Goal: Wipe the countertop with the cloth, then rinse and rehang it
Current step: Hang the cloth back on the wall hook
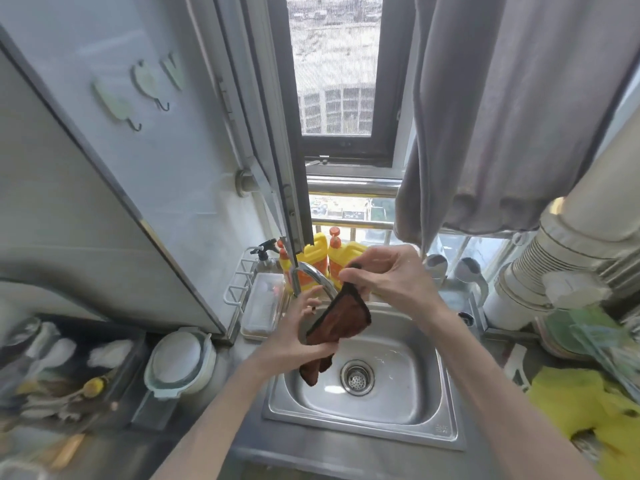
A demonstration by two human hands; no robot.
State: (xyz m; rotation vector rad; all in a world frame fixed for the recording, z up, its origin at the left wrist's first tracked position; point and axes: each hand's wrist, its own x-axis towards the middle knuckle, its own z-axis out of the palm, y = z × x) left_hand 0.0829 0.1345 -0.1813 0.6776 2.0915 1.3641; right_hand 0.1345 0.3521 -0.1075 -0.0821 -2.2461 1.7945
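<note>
Head view: both hands hold the brown cloth (pixel 337 322) up over the steel sink (pixel 412 407), just in front of the curved faucet (pixel 317 277). The right hand (pixel 384 275) pinches the cloth's top corner between thumb and fingertips, close to a small dark loop, and lifts it so the fabric hangs down. The left hand (pixel 306 336) is closed around the lower half, fingers wrapped across it, with the tail dangling below the palm toward the drain (pixel 356 377). Held this way, any drips fall into the basin rather than on the table (pixel 242 351) beside it. No water stream can be made out at the spout, so whether rinsing is under way cannot be told; the grip looks like stretching the cloth out or finding its hanging loop.

Two wall hooks (pixel 149 114) on the tiled wall at upper left stand empty and well apart from the hands, a likely place for rehanging. Behind the faucet, yellow detergent bottles (pixel 323 261) and a spray bottle (pixel 265 252) stand on the window ledge next to a white wire rack (pixel 240 289). A lidded white container (pixel 181 358) sits on the table left of the sink, and a yellow bag (pixel 588 407) lies at the right
</note>
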